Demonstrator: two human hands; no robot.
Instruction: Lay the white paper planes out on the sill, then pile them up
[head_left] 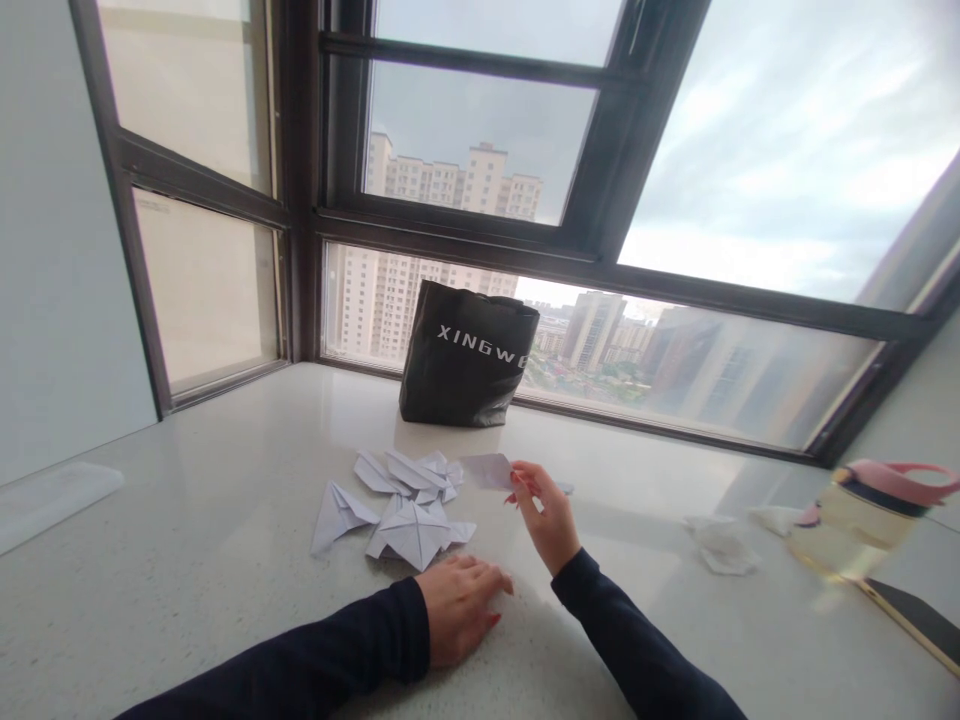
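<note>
My right hand is raised a little above the pale counter. Its fingertips pinch a small white piece of paper by the right edge. My left hand rests on the counter, fingers loosely bent and thumb apart, with nothing visible in it. Just beyond that hand lies a group of folded white papers, several overlapping one another. One pointed folded paper sits at the left of the group. Behind my right hand, a small flat greyish thing is mostly hidden.
Against the window stands a black bag with white lettering. To the right are crumpled tissue, a clear bottle with a pink lid, and a dark phone-like slab. A whitish translucent flat object lies far left.
</note>
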